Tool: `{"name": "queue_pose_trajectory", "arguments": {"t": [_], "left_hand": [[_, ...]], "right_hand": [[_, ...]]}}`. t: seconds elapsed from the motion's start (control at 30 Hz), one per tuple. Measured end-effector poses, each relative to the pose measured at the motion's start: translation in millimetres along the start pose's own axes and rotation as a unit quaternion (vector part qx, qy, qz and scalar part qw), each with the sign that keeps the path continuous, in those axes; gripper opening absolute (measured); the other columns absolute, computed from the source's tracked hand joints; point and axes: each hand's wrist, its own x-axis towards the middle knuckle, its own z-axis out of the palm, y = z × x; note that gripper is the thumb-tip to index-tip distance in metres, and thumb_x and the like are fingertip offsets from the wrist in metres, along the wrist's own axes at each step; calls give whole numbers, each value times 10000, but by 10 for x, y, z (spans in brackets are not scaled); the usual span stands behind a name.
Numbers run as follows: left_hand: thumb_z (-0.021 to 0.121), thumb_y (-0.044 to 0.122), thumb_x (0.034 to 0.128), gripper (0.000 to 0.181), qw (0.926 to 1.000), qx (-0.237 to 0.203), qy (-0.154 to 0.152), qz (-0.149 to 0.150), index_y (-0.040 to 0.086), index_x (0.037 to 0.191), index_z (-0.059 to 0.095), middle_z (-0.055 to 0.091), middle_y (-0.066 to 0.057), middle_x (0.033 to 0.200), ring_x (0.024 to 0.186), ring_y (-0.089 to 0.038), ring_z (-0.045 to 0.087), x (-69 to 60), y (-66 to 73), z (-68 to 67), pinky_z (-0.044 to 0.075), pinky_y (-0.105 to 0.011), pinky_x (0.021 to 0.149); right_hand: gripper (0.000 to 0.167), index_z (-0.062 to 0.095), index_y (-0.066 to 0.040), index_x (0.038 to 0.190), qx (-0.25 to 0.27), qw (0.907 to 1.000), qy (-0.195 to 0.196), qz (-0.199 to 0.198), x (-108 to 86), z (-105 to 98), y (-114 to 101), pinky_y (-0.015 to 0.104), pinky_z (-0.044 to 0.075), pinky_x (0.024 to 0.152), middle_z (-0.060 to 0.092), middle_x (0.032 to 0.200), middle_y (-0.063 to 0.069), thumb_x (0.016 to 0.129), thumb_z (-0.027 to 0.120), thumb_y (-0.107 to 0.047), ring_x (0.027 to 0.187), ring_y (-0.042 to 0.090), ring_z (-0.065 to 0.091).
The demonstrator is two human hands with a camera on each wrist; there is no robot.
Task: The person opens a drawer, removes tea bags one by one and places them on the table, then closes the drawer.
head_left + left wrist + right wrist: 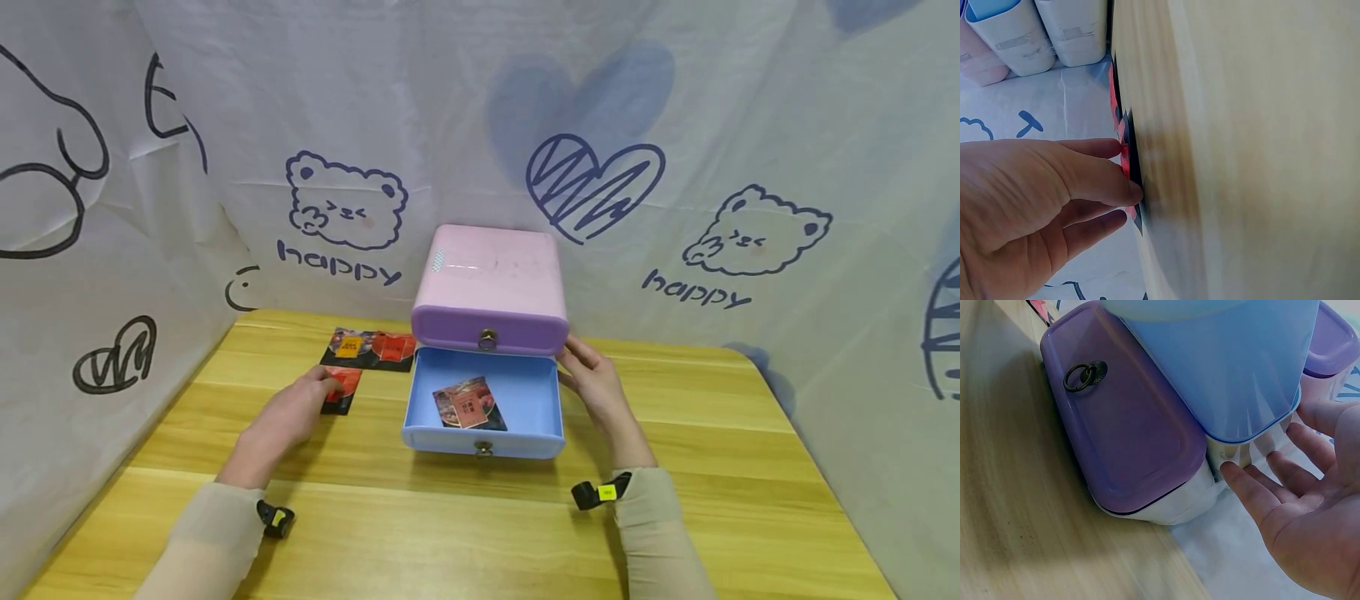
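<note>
My left hand (pixel 296 408) is at a flat red-and-black printed packet (pixel 344 390) on the table, pinching it between thumb and fingertips. In the left wrist view the packet (pixel 1134 169) shows edge-on, its face mostly hidden. The pink-and-purple drawer cabinet (pixel 495 271) stands at the back centre. Its blue drawer (pixel 525 392) is pulled out, and a similar printed packet (pixel 470 406) lies inside. With fingers extended, my right hand (pixel 596 387) touches the cabinet's right side beside the blue drawer. Below that, a purple drawer (pixel 1135 425) with a ring pull is closed.
Two more printed packets (pixel 369 348) lie side by side left of the cabinet, just behind the left hand. The wooden table (pixel 420 533) ends at a white cloth backdrop (pixel 465 125) with drawn hearts and bears. Small cameras are strapped to both wrists.
</note>
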Motion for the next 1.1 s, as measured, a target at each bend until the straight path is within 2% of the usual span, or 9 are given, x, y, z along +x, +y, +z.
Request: {"name": "queue_pose_trajectory", "arguments": {"t": [0.13,0.23,0.37,0.5,0.63,0.8,0.93,1.1], "left_hand": [[519,-241,902,454,10000,-26,86,21,-20,1256,699,547,-305,1360,1240,-488,583,-19,0,-8,506,-607,1019],[594,-174,885,404,9996,-92,258,52,-19,1244,696,565,-281,1335,1208,-468,599,-29,6,-19,530,-610,979],[714,-21,870,392,9977,-109,648,181,-30,1260,675,596,-245,1299,1137,-426,627,-36,19,-25,555,-593,925],[741,70,898,417,9928,-98,1145,347,-11,1299,659,618,-207,1292,1118,-396,642,-45,45,-22,551,-581,927],[746,92,912,409,9838,-102,1699,565,32,1307,659,635,-173,1281,1086,-374,659,-53,89,-21,565,-561,885],[774,84,895,397,9679,-64,2351,885,41,1276,670,646,-166,1266,1045,-365,674,-74,160,-22,582,-536,821],[787,68,874,400,9563,-87,2706,1109,46,1256,675,651,-163,1269,1036,-359,678,-86,223,-37,589,-519,791],[775,71,873,400,9441,-63,2989,1389,59,1260,676,666,-145,1239,988,-331,685,-88,312,-73,592,-470,736]], "right_hand": [[515,498,-41,1533,-26,10000,-17,15,-5,5,-6,463,465,1128,469,1587,133,1061,612,-210,1429,287,481],[513,490,-26,1533,-27,10000,-43,-16,-6,8,-10,474,455,1136,466,1586,151,1066,600,-206,1431,296,473],[514,492,-26,1532,-64,10000,-39,-6,-6,4,-10,481,450,1140,458,1591,152,1065,602,-212,1439,299,463],[519,496,-38,1533,-89,10000,-21,20,-4,6,-5,466,458,1134,458,1595,136,1062,609,-224,1443,288,464],[521,493,-41,1536,-69,10000,5,15,-3,9,1,454,464,1130,458,1596,130,1062,610,-224,1442,281,467],[516,497,-33,1531,-22,10000,34,-6,-5,5,11,461,469,1125,463,1591,133,1060,611,-213,1436,286,471],[528,488,-32,1537,-25,10000,22,-15,-3,3,17,468,462,1130,454,1597,138,1060,611,-223,1443,293,464],[526,503,-53,1532,-75,10000,34,32,2,6,14,458,472,1124,464,1592,119,1054,623,-237,1436,273,475]]}}
